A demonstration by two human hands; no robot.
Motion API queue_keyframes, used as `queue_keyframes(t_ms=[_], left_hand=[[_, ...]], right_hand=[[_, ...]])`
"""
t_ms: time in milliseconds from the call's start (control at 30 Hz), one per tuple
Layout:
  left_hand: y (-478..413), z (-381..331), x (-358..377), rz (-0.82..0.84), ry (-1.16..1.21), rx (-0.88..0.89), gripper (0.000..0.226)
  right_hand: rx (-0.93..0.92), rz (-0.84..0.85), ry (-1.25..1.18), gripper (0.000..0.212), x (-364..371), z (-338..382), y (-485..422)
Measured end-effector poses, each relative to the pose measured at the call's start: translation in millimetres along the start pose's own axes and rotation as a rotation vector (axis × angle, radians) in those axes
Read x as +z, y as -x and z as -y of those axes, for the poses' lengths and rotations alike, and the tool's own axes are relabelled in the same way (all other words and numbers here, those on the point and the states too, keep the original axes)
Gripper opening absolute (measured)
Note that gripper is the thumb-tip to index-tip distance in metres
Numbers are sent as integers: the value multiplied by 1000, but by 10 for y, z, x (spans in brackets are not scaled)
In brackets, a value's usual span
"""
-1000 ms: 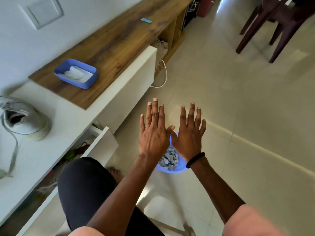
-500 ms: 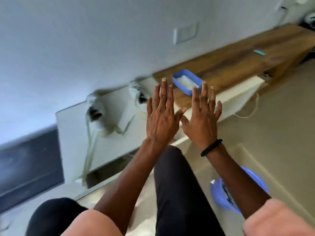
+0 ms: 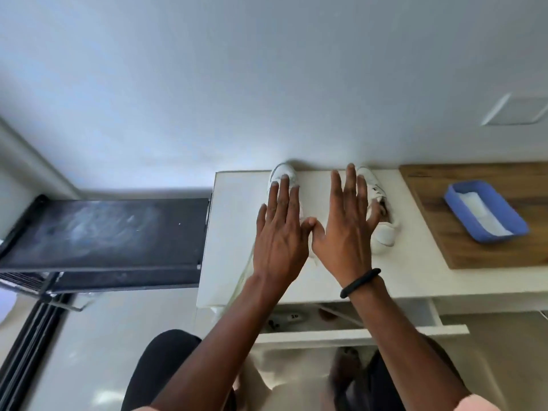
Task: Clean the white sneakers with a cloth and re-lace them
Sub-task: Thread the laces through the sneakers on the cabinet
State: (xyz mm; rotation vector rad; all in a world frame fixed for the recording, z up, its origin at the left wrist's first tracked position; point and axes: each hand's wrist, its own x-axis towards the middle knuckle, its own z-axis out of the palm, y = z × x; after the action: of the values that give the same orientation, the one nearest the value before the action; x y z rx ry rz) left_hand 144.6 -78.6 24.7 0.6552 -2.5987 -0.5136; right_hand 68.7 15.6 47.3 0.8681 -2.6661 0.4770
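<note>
Two white sneakers stand on the white cabinet top (image 3: 237, 221) against the wall. The left sneaker (image 3: 280, 173) is mostly hidden behind my left hand (image 3: 280, 232). The right sneaker (image 3: 382, 232) shows beside my right hand (image 3: 345, 226). Both hands are held up flat, fingers straight and spread, thumbs nearly touching, holding nothing. A loose white lace (image 3: 240, 280) trails toward the cabinet's front edge. A blue tray (image 3: 489, 232) with a white cloth (image 3: 480, 212) in it sits on the wooden surface at the right.
A wooden top (image 3: 474, 250) adjoins the cabinet on the right. An open white drawer (image 3: 355, 333) juts out below the cabinet toward my knees. A black shelf unit (image 3: 103, 232) stands at the left. The wall rises right behind the sneakers.
The view has swung left from the floor and blue basin to the cabinet; both sneakers now lie straight ahead behind my raised, flat hands. The basin has left the view.
</note>
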Motion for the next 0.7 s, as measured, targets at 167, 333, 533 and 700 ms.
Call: queue_keyframes(t_ms=[167,333,533,700], left_hand=[[-128,285,291,18,69,-70,60],[-201,558,438,75,70,-116,47],[-201,744,476,86,154,-89,29],[-183,802,492,105,221,-83,31]], right_hand=[[-26,44,-60,86,470,63,-172],[-95,173,-130,64,836,-43,-238],[-60,319,-305,36,930,-171,-264],[-49,340,-348,36,894,-193,-251]])
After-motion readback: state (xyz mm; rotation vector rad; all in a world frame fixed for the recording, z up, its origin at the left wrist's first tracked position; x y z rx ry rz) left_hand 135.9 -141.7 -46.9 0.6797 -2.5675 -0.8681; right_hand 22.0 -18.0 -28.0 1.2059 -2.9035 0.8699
